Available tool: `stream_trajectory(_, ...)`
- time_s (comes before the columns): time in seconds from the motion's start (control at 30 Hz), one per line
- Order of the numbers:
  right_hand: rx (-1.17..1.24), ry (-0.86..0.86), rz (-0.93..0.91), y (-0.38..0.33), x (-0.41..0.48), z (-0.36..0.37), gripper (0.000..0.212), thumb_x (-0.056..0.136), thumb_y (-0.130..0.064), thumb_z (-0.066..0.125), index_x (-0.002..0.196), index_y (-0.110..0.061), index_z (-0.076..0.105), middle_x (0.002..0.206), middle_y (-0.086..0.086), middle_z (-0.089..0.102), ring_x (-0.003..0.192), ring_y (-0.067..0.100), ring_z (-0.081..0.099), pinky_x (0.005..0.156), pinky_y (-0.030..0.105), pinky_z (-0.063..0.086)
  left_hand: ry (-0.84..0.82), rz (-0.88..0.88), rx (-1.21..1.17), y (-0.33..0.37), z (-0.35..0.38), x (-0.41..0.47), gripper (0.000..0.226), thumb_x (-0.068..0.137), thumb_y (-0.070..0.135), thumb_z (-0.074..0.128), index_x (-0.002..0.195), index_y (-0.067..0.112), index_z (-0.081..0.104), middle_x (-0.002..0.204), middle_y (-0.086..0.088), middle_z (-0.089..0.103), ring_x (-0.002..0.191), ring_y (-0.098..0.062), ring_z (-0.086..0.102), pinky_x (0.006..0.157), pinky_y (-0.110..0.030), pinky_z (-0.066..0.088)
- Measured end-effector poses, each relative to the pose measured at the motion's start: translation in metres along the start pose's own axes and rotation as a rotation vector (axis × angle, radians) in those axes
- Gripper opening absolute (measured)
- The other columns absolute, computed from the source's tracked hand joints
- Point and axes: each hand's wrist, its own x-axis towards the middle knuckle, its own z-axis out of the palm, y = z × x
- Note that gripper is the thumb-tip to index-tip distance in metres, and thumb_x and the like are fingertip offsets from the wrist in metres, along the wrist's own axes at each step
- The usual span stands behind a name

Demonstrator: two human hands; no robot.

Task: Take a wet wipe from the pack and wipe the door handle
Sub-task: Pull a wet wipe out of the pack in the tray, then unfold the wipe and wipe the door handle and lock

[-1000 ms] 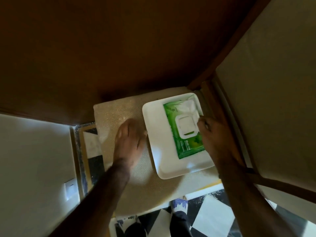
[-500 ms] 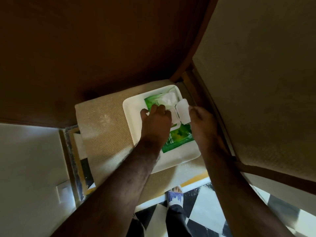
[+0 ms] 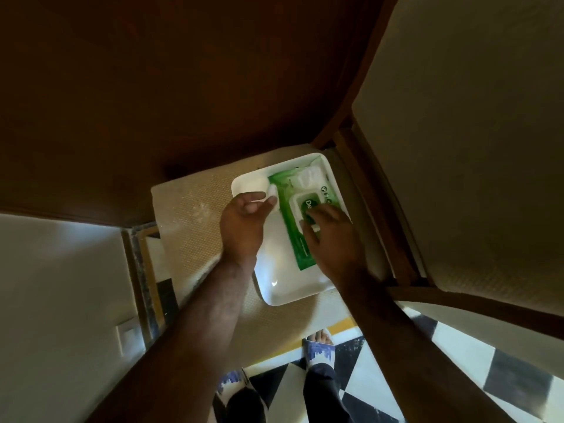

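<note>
A green wet wipe pack (image 3: pixel 288 195) lies in a white square tray (image 3: pixel 283 288) on a beige cushioned seat (image 3: pixel 189 230). My left hand (image 3: pixel 244 227) hovers over the tray's left side, pinching a small white wipe (image 3: pixel 272 194) between thumb and fingers, just left of the pack. My right hand (image 3: pixel 332 239) lies flat on the pack with its fingers spread over the white lid, which looks pressed down. The door handle is not in view.
A dark brown door (image 3: pixel 183 87) fills the top. A beige padded panel (image 3: pixel 473 148) in a wooden frame (image 3: pixel 381 209) stands at right. Below are a black-and-white checkered floor (image 3: pixel 457 377), my sandalled foot (image 3: pixel 319 346) and a wall switch (image 3: pixel 125 334) at left.
My left hand went from the seat to the pack's opening, then drew back left with a wipe. My right hand let the lid flap down and now presses on it.
</note>
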Motion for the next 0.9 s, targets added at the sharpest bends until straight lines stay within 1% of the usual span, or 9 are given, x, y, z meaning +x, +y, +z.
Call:
stream_trajectory(0.1, -0.249, -0.119, -0.012, -0.004, -0.005, 0.013, 0.05, 0.111, -0.041, 0.043, 0.154, -0.018, 0.057, 0.167, 0.006, 0.043, 0.155, 0.03, 0.036, 0.123, 0.045, 0.038, -0.045, -0.032, -0.069, -0.001, -0.016, 0.0, 0.016, 0.084, 0.018, 0.085, 0.087, 0.017, 0.07, 0.079, 0.004, 0.074, 0.064, 0.0, 0.067, 0.056, -0.016, 0.051)
stream_trajectory(0.2, -0.305, -0.123, 0.019, -0.015, 0.0, 0.012, 0.053, 0.109, -0.047, 0.045, 0.15, -0.016, 0.061, 0.165, 0.009, 0.046, 0.151, 0.031, 0.041, 0.125, 0.044, 0.035, -0.071, -0.031, -0.091, 0.003, -0.028, -0.003, 0.017, 0.085, 0.017, 0.084, 0.095, 0.012, 0.072, 0.087, -0.002, 0.073, 0.073, -0.008, 0.065, 0.059, -0.017, 0.051)
stream_trajectory(0.27, -0.099, -0.067, 0.044, -0.03, 0.005, 0.004, 0.049, 0.106, -0.047, 0.056, 0.137, -0.013, 0.072, 0.147, 0.009, 0.064, 0.133, 0.027, 0.059, 0.116, 0.039, 0.045, -0.076, -0.015, -0.107, 0.008, -0.036, -0.008, 0.018, 0.085, 0.016, 0.083, 0.097, 0.01, 0.072, 0.086, -0.002, 0.073, 0.073, -0.011, 0.065, 0.06, -0.018, 0.052)
stream_trajectory(0.37, 0.61, -0.031, 0.157, -0.062, 0.006, -0.015, 0.033, 0.101, -0.033, 0.072, 0.125, -0.013, 0.081, 0.113, 0.002, 0.083, 0.096, 0.014, 0.076, 0.095, 0.035, 0.062, -0.117, 0.014, -0.126, 0.021, -0.052, -0.02, 0.013, 0.088, 0.013, 0.081, 0.097, 0.012, 0.071, 0.087, -0.004, 0.075, 0.077, -0.015, 0.067, 0.068, -0.026, 0.055)
stream_trajectory(0.43, 0.946, -0.093, 0.176, -0.089, 0.0, -0.027, 0.023, 0.099, -0.021, 0.075, 0.119, -0.012, 0.083, 0.106, 0.001, 0.085, 0.093, 0.01, 0.078, 0.087, 0.029, 0.064, -0.17, 0.049, -0.135, 0.036, -0.066, -0.031, 0.012, 0.09, 0.013, 0.078, 0.101, 0.01, 0.072, 0.096, -0.011, 0.076, 0.086, -0.02, 0.069, 0.078, -0.034, 0.058)
stream_trajectory(0.53, 1.025, -0.11, 0.148, -0.127, -0.012, -0.048, 0.028, 0.096, -0.015, 0.079, 0.122, -0.006, 0.081, 0.109, 0.008, 0.085, 0.103, 0.017, 0.08, 0.089, 0.028, 0.065, -0.217, 0.092, -0.165, 0.067, -0.096, -0.052, 0.018, 0.095, 0.013, 0.072, 0.11, 0.004, 0.074, 0.107, -0.013, 0.077, 0.099, -0.028, 0.071, 0.094, -0.046, 0.058)
stream_trajectory(0.6, 1.078, -0.11, 0.173, -0.143, -0.016, -0.061, 0.029, 0.094, -0.01, 0.08, 0.122, -0.001, 0.08, 0.111, 0.015, 0.083, 0.105, 0.025, 0.08, 0.089, 0.03, 0.066, -0.274, 0.116, -0.131, 0.087, -0.112, -0.065, 0.025, 0.091, 0.016, 0.076, 0.113, 0.004, 0.076, 0.112, -0.013, 0.079, 0.107, -0.028, 0.073, 0.098, -0.044, 0.059)
stream_trajectory(0.73, 1.189, -0.2, 0.152, -0.194, -0.027, -0.1, 0.021, 0.091, -0.01, 0.083, 0.11, -0.002, 0.083, 0.101, 0.014, 0.084, 0.097, 0.022, 0.082, 0.076, 0.024, 0.065, -0.308, 0.217, -0.04, 0.134, -0.154, -0.096, 0.03, 0.089, 0.014, 0.079, 0.119, 0.008, 0.078, 0.114, -0.009, 0.081, 0.111, -0.023, 0.076, 0.092, -0.027, 0.059)
stream_trajectory(0.9, 1.229, -0.36, 0.065, -0.264, -0.04, -0.148, 0.016, 0.092, -0.012, 0.082, 0.107, -0.005, 0.085, 0.095, 0.012, 0.085, 0.085, 0.017, 0.082, 0.073, 0.02, 0.063, -0.246, 0.295, -0.03, 0.198, -0.212, -0.129, 0.025, 0.096, 0.018, 0.071, 0.12, 0.012, 0.078, 0.111, -0.003, 0.083, 0.105, -0.02, 0.078, 0.094, -0.034, 0.062)
